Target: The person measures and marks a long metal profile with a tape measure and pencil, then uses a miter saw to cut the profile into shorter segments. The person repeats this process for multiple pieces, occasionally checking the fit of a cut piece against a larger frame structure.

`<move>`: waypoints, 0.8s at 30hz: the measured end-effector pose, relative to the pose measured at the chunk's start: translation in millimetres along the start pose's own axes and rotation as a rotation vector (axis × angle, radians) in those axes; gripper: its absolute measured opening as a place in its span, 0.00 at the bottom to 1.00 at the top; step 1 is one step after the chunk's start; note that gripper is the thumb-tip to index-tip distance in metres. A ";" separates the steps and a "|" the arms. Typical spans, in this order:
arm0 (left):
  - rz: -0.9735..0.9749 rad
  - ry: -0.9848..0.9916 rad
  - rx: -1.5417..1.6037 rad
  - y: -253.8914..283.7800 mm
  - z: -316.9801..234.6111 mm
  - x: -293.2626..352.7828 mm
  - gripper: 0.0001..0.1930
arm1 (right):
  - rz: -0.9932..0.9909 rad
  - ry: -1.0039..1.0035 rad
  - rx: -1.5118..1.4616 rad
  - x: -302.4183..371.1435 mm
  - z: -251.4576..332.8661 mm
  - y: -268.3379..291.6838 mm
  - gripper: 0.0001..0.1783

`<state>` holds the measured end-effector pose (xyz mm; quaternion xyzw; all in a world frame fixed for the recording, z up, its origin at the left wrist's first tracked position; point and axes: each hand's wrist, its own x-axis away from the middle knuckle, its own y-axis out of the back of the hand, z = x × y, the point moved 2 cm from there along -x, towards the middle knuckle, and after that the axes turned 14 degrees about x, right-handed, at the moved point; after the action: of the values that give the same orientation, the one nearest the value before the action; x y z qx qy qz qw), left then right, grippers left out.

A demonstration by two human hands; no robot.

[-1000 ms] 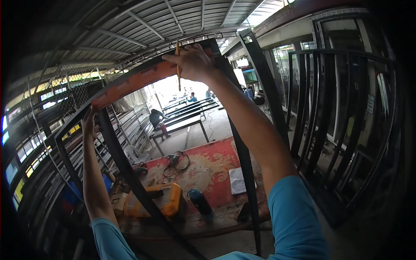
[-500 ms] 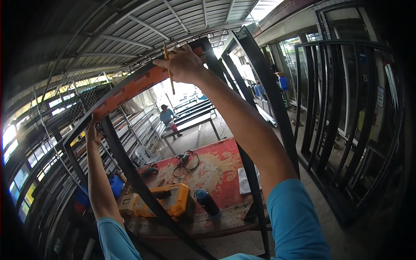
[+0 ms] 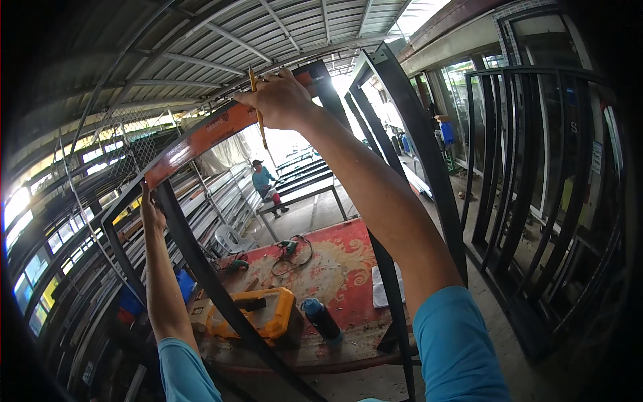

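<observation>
Head view: right hand (image 3: 280, 100), raised overhead, pinches a pencil (image 3: 257, 107) between closed fingers, tip down across an orange level (image 3: 201, 139) lying along the black frame (image 3: 201, 268). Left hand (image 3: 151, 213) presses against the frame's upper left bar; whether it grips cannot be told. Yellow case (image 3: 258, 315) and bottle (image 3: 321, 318) lie on the table (image 3: 348, 275) below.

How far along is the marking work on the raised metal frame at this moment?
Done: the dark metal frame stands raised, with an orange level laid along its top bar. In hand: the left hand grips the frame at the level's low end, and the right hand holds a pencil at the top bar. Left: no mark on the bar can be made out.
</observation>
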<state>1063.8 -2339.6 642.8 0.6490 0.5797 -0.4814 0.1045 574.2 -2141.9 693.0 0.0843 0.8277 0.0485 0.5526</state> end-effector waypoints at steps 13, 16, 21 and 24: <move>-0.033 -0.212 -0.177 -3.8 28.6 13.7 0.32 | 0.014 0.027 0.058 -11.1 -5.3 10.2 0.29; -0.066 -0.187 -0.198 -16.5 27.3 26.3 0.34 | 0.065 0.048 0.029 -16.8 -6.7 14.2 0.28; -0.060 -0.172 -0.284 -21.6 12.5 31.6 0.42 | -0.090 0.058 0.064 -25.9 -6.0 9.2 0.22; -0.096 -0.150 -0.326 -33.1 17.4 38.6 0.45 | -0.057 0.067 0.058 -26.7 -11.8 1.8 0.20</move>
<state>1021.6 -2316.3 619.0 0.5575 0.6708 -0.4325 0.2282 573.6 -2145.1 722.1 0.0747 0.8489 0.0115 0.5231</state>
